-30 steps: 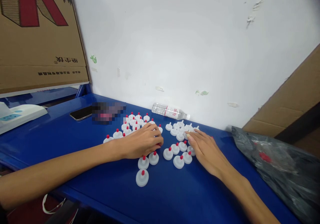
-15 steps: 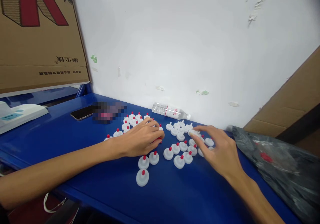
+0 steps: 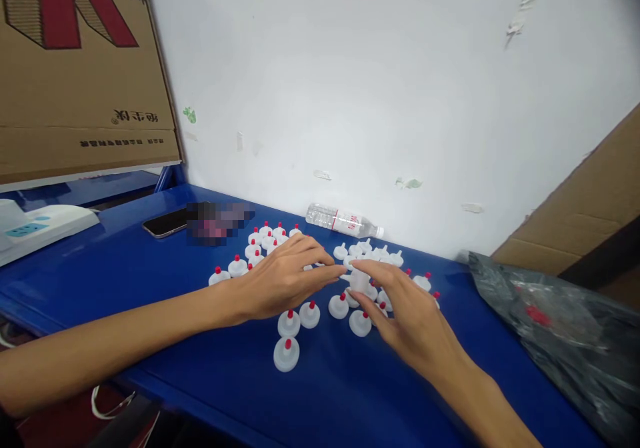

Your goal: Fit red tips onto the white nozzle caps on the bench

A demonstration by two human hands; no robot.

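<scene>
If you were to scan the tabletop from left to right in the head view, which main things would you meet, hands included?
White power strip → dark-screened phone → left hand → white cap → right hand, which holds that cap → dark plastic bag.

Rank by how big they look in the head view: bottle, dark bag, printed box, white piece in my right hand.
1. Printed box
2. Dark bag
3. Bottle
4. White piece
The picture's edges cut off the first two.
</scene>
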